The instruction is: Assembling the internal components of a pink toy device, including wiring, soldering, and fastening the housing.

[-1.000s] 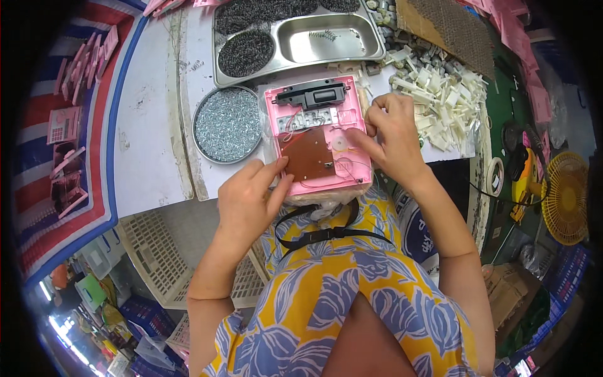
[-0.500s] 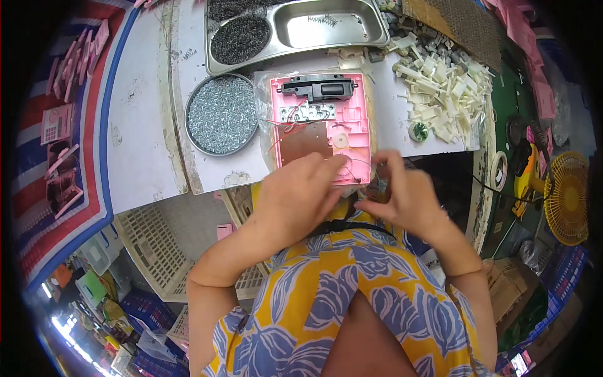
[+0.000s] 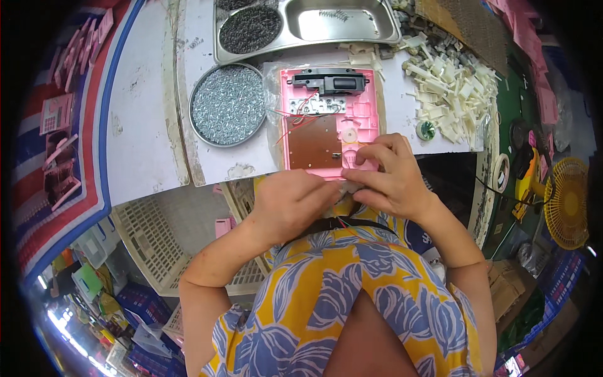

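A pink plastic casing [image 3: 374, 107] lies open side up on the table. Inside it are a brown circuit board [image 3: 308, 141], a black plastic unit [image 3: 333, 83] along the far end, a metal contact plate [image 3: 301, 107] and thin red wires. My left hand [image 3: 292, 204] is closed at the casing's near edge, its fingertips hidden. Over the near right corner bends my right hand [image 3: 392, 179], its thumb and forefinger almost together close to the left fingertips. Whatever is between the fingers is too small or hidden. Red and green wires [image 3: 345, 225] hang below my hands.
Left of the casing stands a round tray of small screws [image 3: 227, 105]. A steel tray [image 3: 392, 28] with dark springs is at the back. White plastic parts [image 3: 449, 94] are heaped on the right, beside a small green-and-white round item [image 3: 425, 130]. A crate [image 3: 154, 251] sits below the table.
My right hand has come up and left onto the casing's near right corner. My left hand has drawn back off the board to the near edge. Wires now show hanging below.
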Tool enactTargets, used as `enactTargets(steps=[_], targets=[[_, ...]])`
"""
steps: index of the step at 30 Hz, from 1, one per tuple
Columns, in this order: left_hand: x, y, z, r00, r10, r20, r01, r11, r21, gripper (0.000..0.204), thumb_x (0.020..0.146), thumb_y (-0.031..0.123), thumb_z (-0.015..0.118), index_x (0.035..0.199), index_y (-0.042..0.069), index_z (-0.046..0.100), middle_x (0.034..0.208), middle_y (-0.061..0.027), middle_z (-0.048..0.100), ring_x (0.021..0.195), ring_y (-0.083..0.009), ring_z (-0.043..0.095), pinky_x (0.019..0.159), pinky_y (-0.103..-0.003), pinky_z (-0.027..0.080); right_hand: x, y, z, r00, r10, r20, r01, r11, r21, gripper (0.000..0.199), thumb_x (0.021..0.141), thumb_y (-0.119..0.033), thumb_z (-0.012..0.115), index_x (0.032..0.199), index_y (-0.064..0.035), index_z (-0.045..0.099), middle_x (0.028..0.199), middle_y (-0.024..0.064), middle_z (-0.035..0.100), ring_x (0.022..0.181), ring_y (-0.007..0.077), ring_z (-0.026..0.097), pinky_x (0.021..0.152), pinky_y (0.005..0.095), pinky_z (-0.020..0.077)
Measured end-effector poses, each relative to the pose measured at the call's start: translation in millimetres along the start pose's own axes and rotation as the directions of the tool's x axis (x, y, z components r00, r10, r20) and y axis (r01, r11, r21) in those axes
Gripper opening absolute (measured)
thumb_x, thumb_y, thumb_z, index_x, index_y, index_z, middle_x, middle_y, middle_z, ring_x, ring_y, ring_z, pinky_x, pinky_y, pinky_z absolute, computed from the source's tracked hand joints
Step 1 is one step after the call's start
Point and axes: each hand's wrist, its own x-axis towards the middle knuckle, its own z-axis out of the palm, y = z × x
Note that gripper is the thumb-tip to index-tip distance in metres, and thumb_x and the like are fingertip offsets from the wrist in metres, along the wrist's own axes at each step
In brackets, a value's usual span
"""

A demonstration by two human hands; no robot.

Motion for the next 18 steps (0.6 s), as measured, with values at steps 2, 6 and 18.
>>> enactTargets(steps=[2, 6, 18], targets=[[-5, -3, -4, 0.983, -0.160, -0.089, 0.162, 0.987, 0.015, 0.016, 0.080, 0.009, 0.078, 0.093, 0.005, 0.069, 0.083, -0.0071, 0.064, 0.067, -0.0233, 0.063, 0.057, -0.036, 0.050, 13, -19, -6, 0.998, 0.042, 0.043, -0.037, 0.993, -0.114, 0.049, 0.080, -0.037, 0.076, 0.124, -0.0171, 0.072, 0.115, 0.0083, 0.062, 0.101, 0.0326, 0.052, 0.096, 0.0477, 0.0408], [-17, -11, -15, 0.886, -0.450, -0.109, 0.446, 0.893, -0.057, 0.012, 0.081, 0.006, 0.077, 0.083, 0.006, 0.065, 0.076, -0.0090, 0.058, 0.059, -0.0265, 0.060, 0.053, -0.037, 0.049, 26, -38, -12, 0.991, 0.041, -0.126, -0.052, 0.995, -0.085, 0.043, 0.076, -0.023, 0.080, 0.118, -0.0171, 0.074, 0.108, 0.0058, 0.064, 0.099, 0.0295, 0.054, 0.096, 0.0494, 0.0394], [-66, 14, -11, 0.852, -0.325, 0.411, 0.364, 0.931, -0.019, 0.022, 0.087, 0.011, 0.069, 0.108, 0.007, 0.063, 0.091, -0.0120, 0.063, 0.079, -0.0349, 0.064, 0.065, -0.044, 0.053, 57, -60, 52, 0.982, 0.096, -0.165, -0.120, 0.982, -0.148, 0.020, 0.076, -0.025, 0.078, 0.090, -0.0163, 0.067, 0.087, 0.0020, 0.055, 0.090, 0.0255, 0.054, 0.086, 0.0484, 0.0362]])
